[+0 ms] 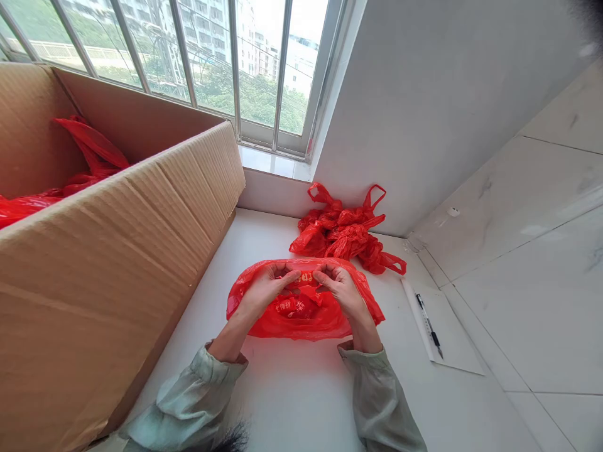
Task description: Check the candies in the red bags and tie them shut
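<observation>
An open red plastic bag [264, 329] lies on the white table with several small red packets [285, 306] inside it. Over the bag's mouth, my left hand [268, 285] and my right hand [340, 287] face each other, thumbs and fingers closed. Between them they pinch a small red packet with yellow lettering [306, 278], one hand at each end. What is printed on it is too small to read fully. My wrists cross the near rim of the bag.
Behind the bag, several knotted red plastic bags [346, 229] lie heaped against the wall. A tall cardboard box [141, 245] with red bags inside stands at left. On the right, a black pen [429, 326] rests on white paper [455, 342]. A barred window [264, 75] is at the back.
</observation>
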Demonstrator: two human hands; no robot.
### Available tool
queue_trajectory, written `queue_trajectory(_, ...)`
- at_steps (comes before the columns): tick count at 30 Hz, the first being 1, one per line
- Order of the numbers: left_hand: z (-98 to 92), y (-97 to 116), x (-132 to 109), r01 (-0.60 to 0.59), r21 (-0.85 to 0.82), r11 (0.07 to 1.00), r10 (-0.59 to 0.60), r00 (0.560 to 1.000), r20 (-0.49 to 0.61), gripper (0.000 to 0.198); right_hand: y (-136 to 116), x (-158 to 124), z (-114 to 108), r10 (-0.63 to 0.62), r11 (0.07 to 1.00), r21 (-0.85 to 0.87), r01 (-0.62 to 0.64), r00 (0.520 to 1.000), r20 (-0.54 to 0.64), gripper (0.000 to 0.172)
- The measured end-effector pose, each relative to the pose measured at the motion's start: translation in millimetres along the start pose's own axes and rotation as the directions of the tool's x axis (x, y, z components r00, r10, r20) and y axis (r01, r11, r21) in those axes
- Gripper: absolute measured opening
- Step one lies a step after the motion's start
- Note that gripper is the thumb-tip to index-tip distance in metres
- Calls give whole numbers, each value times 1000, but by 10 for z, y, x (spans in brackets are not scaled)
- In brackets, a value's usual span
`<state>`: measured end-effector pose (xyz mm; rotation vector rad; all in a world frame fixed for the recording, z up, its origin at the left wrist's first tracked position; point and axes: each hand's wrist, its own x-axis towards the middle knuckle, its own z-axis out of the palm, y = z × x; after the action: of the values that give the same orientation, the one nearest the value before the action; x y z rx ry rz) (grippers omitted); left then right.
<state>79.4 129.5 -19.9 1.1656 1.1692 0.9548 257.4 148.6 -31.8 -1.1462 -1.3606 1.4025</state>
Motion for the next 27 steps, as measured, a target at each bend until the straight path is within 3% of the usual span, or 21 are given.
queue_trajectory(6,29,49,-41,2,-34,999,4,984,180,29,-28,-28,-18,-99,989,-102,107,992,78,29)
queue_trajectory(17,76,14,-51,-28,-81,996,38,992,119,29,-70,-51,-23,-175,958,-225,177,984,26,22)
queue_trajectory(24,63,26,-52,-135,97,986,116,976,182,28,-74,-79,20,-190,960,-192,205,977,94,19)
queue_trajectory(27,45,36,-138,-139,383,913,90,985,145,30,-23,-40,6,-170,958,-222,180,983,65,19)
